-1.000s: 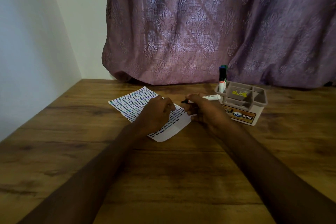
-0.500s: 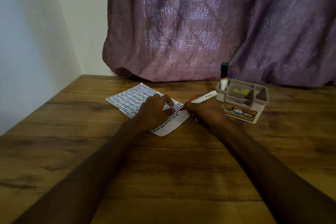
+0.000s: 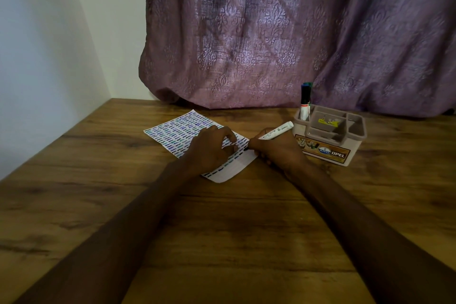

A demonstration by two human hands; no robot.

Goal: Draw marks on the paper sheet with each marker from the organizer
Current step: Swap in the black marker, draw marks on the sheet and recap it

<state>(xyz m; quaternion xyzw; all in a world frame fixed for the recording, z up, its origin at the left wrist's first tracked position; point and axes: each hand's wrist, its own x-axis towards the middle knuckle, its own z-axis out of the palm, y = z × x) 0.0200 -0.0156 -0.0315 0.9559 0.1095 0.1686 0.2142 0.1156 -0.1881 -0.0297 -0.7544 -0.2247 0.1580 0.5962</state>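
**Marker tip on the paper sheet**

At frame centre, the left hand (image 3: 212,149) lies flat on the paper sheet (image 3: 177,132), fingers loosely spread. The right hand (image 3: 276,150) grips a white marker (image 3: 277,132), tip touching the sheet. The organizer (image 3: 330,138) stands just right, holding more markers (image 3: 305,101).

The paper sheet (image 3: 177,132) lies on the table (image 3: 98,180), left of the organizer (image 3: 330,138).
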